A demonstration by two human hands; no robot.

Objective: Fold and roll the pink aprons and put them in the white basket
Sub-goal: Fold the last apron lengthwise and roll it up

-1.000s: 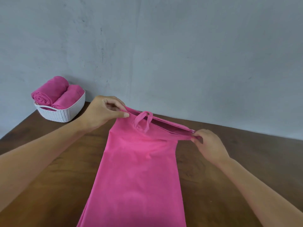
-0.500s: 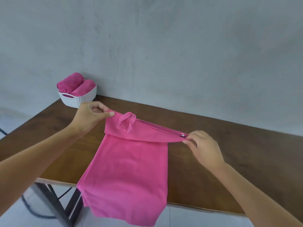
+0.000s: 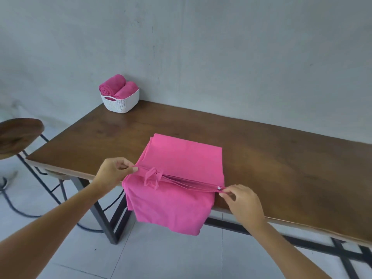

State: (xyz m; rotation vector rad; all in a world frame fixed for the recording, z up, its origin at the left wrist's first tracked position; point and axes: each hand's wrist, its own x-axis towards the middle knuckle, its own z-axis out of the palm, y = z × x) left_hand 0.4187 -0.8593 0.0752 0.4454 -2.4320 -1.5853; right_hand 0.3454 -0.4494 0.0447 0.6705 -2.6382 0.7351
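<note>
Lowered onto the table [image 3: 281, 158], 1 apron [image 3: 181, 158] is pinched by left hand [image 3: 113, 173] and right hand [image 3: 244, 202]; 1 basket [image 3: 122, 104] holds 2 rolls [image 3: 111, 85].

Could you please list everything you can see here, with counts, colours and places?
Table: one, brown top, dark legs, against the grey wall.
Basket: one, white, table's far left corner.
Rolled aprons: two, pink, in the basket.
Apron: one, pink, folded, partly on the table, partly hanging over its near edge.
Stool: one, brown seat, left of the table.
Left hand: one, pinches the apron's left end.
Right hand: one, pinches the apron's right end.
</note>
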